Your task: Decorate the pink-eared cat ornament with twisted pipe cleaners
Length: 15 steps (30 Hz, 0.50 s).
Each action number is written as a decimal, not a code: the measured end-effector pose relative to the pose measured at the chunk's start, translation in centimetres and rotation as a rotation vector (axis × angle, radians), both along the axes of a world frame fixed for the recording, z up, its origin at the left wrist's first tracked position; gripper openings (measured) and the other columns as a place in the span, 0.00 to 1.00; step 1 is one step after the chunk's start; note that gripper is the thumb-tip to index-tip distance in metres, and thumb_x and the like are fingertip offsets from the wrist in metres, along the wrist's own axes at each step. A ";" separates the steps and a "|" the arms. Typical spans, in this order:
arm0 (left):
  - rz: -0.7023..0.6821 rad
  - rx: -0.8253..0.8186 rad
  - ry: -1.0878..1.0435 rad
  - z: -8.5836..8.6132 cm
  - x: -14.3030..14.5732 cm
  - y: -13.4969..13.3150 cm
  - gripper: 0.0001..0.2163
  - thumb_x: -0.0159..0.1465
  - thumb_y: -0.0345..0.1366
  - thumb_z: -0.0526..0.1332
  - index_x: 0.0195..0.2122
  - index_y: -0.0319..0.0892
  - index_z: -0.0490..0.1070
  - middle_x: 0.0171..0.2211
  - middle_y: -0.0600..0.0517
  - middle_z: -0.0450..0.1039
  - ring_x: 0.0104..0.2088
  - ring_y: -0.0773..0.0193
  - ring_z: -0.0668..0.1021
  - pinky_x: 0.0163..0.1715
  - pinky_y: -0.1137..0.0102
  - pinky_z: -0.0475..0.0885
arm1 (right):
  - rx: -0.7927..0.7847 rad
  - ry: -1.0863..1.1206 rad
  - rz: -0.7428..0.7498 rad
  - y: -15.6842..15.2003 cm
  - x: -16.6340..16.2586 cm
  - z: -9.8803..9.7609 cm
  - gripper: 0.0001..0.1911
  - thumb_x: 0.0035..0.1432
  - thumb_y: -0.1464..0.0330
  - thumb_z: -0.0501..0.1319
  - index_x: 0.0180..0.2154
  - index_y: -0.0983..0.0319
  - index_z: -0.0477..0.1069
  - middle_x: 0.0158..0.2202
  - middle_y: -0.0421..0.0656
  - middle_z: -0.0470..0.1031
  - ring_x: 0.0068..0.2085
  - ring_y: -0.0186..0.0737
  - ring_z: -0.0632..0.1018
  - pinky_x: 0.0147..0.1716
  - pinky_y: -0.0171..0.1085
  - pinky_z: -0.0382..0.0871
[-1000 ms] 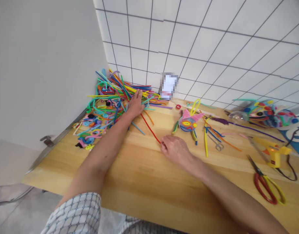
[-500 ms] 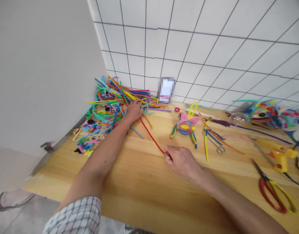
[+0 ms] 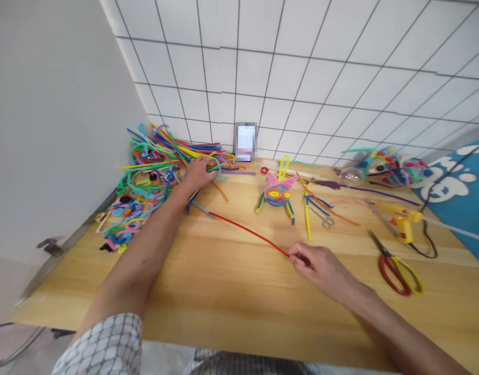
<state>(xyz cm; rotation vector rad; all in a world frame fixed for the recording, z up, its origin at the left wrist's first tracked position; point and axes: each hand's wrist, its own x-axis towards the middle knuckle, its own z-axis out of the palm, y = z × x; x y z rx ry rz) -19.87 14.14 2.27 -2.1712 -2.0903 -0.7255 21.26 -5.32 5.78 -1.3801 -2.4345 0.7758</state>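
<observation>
My right hand (image 3: 315, 263) pinches one end of a long red pipe cleaner (image 3: 249, 230) above the bare front of the wooden table. The pipe cleaner's other end lies near the pile, touching or close to a blue-grey one. At the right side of a heap of colourful pipe cleaners (image 3: 192, 151), my left hand (image 3: 198, 173) curls its fingers around a few loose pieces, teal and light blue among them. Between the hands, farther back, lies a small figure (image 3: 278, 194) with pink ears, yellow ringed eyes, a yellow loop on top and green-yellow limbs.
A phone (image 3: 246, 141) leans on the tiled wall. Right of the figure are small scissors (image 3: 326, 221), loose pipe cleaners and a purple tassel (image 3: 327, 184). Large red-and-yellow-handled scissors (image 3: 395, 273), a yellow glue gun (image 3: 405, 226) and a colourful decorated piece (image 3: 391, 167) occupy the right.
My right hand has drawn the red pipe cleaner right and towards me, and its far end has come clear of my left hand. My left hand stays at the pile. The view has shifted right.
</observation>
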 end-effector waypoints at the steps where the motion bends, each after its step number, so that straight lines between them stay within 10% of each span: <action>1: -0.009 0.050 -0.008 1.1 0.5 -0.3 0.22 0.66 0.41 0.64 0.59 0.39 0.74 0.60 0.40 0.75 0.62 0.47 0.74 0.67 0.55 0.65 | -0.014 0.025 -0.010 -0.2 0.3 -0.1 0.11 0.64 0.67 0.52 0.32 0.58 0.70 0.23 0.37 0.72 0.24 0.35 0.69 0.27 0.34 0.60; 8: -0.232 0.311 -0.139 9.4 11.2 -8.9 0.15 0.77 0.40 0.52 0.40 0.40 0.75 0.42 0.45 0.79 0.49 0.55 0.78 0.55 0.60 0.72 | -0.116 0.187 -0.111 0.2 1.4 -0.6 0.16 0.64 0.54 0.58 0.33 0.57 0.76 0.23 0.38 0.71 0.25 0.38 0.71 0.26 0.35 0.63; 12: -0.757 -0.112 0.011 8.8 19.6 -14.9 0.21 0.74 0.53 0.57 0.45 0.39 0.78 0.44 0.39 0.81 0.49 0.49 0.81 0.48 0.59 0.74 | -0.182 0.323 -0.223 0.7 2.2 -0.9 0.16 0.56 0.51 0.65 0.32 0.56 0.79 0.24 0.41 0.73 0.27 0.42 0.73 0.27 0.37 0.67; 15: -0.865 -0.407 0.029 6.5 22.5 -16.8 0.20 0.76 0.51 0.54 0.50 0.41 0.77 0.46 0.41 0.82 0.46 0.48 0.82 0.36 0.61 0.72 | -0.219 0.441 -0.346 1.1 3.3 -1.1 0.16 0.51 0.50 0.70 0.30 0.55 0.80 0.25 0.44 0.75 0.30 0.46 0.76 0.32 0.41 0.70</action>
